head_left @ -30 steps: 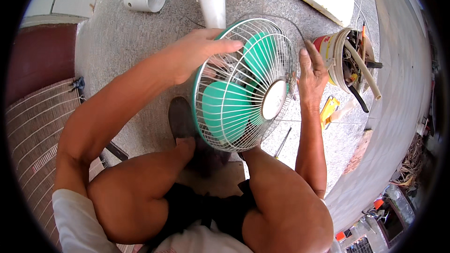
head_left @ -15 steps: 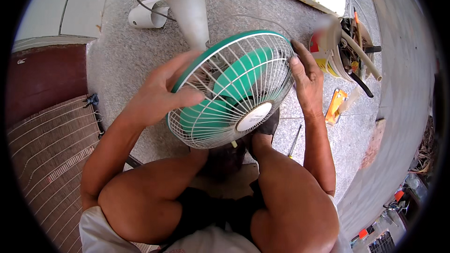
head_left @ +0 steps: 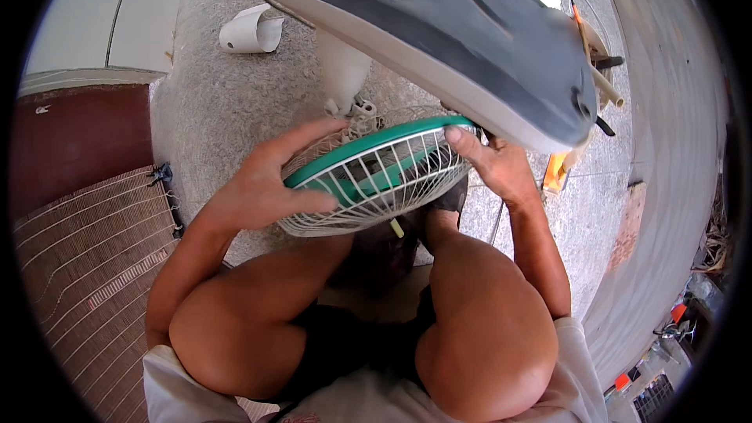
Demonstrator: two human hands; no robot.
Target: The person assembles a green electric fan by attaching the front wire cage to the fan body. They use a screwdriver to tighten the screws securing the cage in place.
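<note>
Between my knees is a fan head with a white wire cage (head_left: 392,207), a green rim (head_left: 384,139) and green blades inside. My left hand (head_left: 262,180) grips the left side of the rim, thumb over the front wires. On the right side, my right hand (head_left: 497,164) holds the rim with its thumb on top; its other fingers are mostly hidden. The fan's white neck (head_left: 343,70) rises beyond the cage. Its grey and white base (head_left: 439,39) is tipped up toward me, above the cage and across the upper right. A small pale peg (head_left: 397,227) shows below the cage.
A curved white plastic cover (head_left: 251,31) lies on the floor at far left. At right are an orange package (head_left: 555,172) and a container of tools, largely hidden behind the base. A striped mat (head_left: 94,266) lies at left, a pinkish slab (head_left: 628,223) at right.
The fan has tilted: its base has swung down into view and toward the right, covering most of the tool container. The cage now appears flatter, with both hands still on its rim.
</note>
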